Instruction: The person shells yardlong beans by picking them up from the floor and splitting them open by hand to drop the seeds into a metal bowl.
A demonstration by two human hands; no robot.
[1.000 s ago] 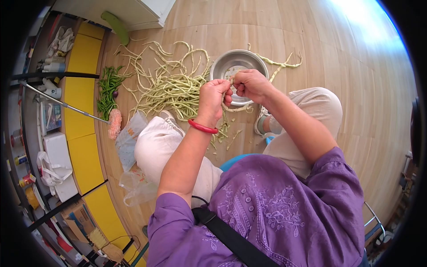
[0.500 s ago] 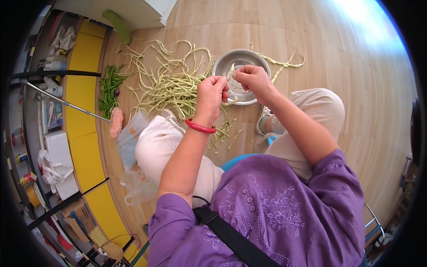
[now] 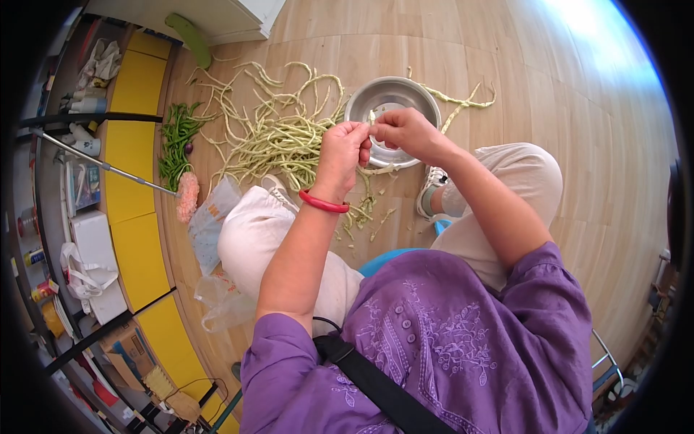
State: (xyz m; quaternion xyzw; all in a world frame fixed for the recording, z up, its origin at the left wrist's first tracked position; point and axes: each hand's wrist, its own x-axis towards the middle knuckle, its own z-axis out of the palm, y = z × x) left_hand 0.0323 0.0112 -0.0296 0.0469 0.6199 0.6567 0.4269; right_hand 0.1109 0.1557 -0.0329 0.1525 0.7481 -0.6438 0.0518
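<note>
Pinched between the fingers of my left hand (image 3: 344, 150) is a pale green bean (image 3: 371, 118), its tip sticking up. My right hand (image 3: 408, 134) closes on the same bean, fingertips nearly touching those of my left. Both hands are over the near left rim of a round metal bowl (image 3: 428, 108). Left of the bowl, a heap of long green beans (image 3: 285, 148) lies on the floor. Small bean scraps (image 3: 365, 210) lie on the floor below my hands.
Green peppers (image 3: 176, 141), a pink fluffy duster (image 3: 187, 197) and plastic bags (image 3: 213, 224) lie on the left. A long green gourd (image 3: 189, 40) leans by the white cabinet (image 3: 238, 18). Shelves with yellow panels (image 3: 134, 170) line the left side. Loose beans (image 3: 463, 101) extend right of the bowl.
My hands parted slightly, with a bean piece showing upright between them, then came back together at the bowl's rim. The bean heap looks unchanged.
</note>
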